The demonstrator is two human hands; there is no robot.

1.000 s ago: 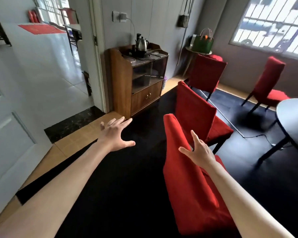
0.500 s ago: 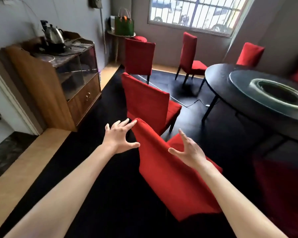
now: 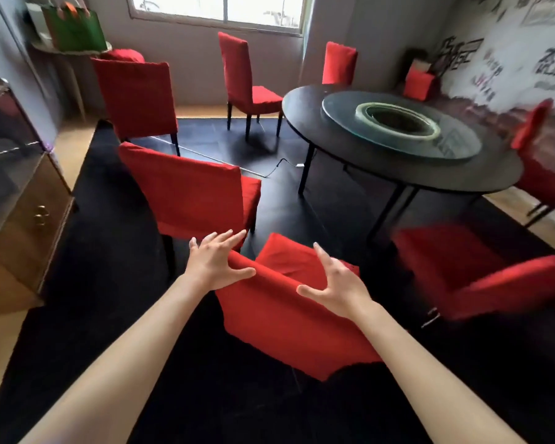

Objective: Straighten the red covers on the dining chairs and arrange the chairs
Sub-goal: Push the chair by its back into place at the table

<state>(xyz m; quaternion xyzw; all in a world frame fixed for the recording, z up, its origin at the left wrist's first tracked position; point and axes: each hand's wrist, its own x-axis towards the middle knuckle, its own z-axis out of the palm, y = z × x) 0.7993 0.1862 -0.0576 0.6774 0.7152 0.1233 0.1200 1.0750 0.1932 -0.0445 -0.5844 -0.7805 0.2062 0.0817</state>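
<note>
A red-covered dining chair [image 3: 289, 318] stands right in front of me, its back toward me. My left hand [image 3: 215, 264] is spread open at the left top corner of its backrest, thumb over the cloth. My right hand [image 3: 337, 283] hovers open at the right top corner, fingers apart, gripping nothing. A second red-covered chair [image 3: 186, 193] stands just beyond, back also toward me. Several more red chairs stand around: one at the left back [image 3: 138, 94], one under the window [image 3: 244, 81], one behind the table [image 3: 338, 64] and one low at the right [image 3: 481, 277].
A round black dining table [image 3: 382, 161] with a glass turntable [image 3: 398, 123] fills the right middle. A wooden cabinet [image 3: 23, 200] stands on the left. A green bag [image 3: 74, 27] sits on a small side table at the back left. A cable [image 3: 269, 169] lies on the black floor.
My view has swung right, from the doorway to the dining table. Both hands have closed in on the near chair's backrest top, left hand now touching the cover.
</note>
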